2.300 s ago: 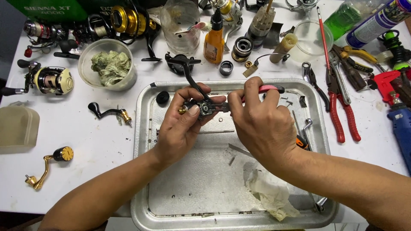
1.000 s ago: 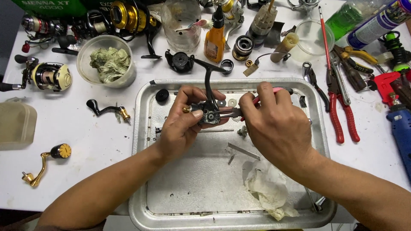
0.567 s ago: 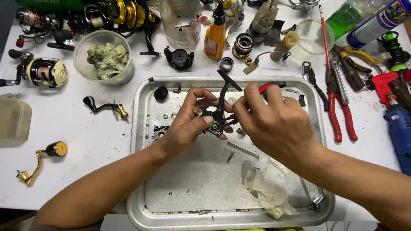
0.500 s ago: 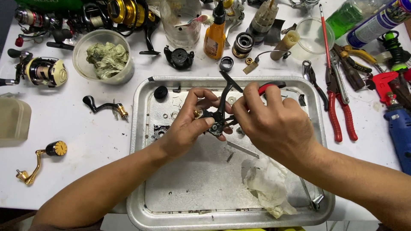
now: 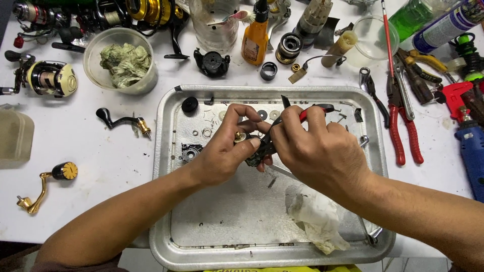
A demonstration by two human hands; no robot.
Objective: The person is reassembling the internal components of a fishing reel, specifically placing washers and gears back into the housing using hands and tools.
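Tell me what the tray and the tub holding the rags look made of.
Tray: bare metal, probably aluminium; dull silver, scuffed, rolled rim.
Tub: translucent, cloudy plastic; the rags show faintly through its wall.

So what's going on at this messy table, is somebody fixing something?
A person is working over a metal tray on a white table. The left hand holds a small dark reel part with a brass knob, while the right hand grips a red-handled tool against it. Washers and small parts lie loose in the tray, with a crumpled white rag near the front. Fishing reels, pliers and bottles crowd the table around it.
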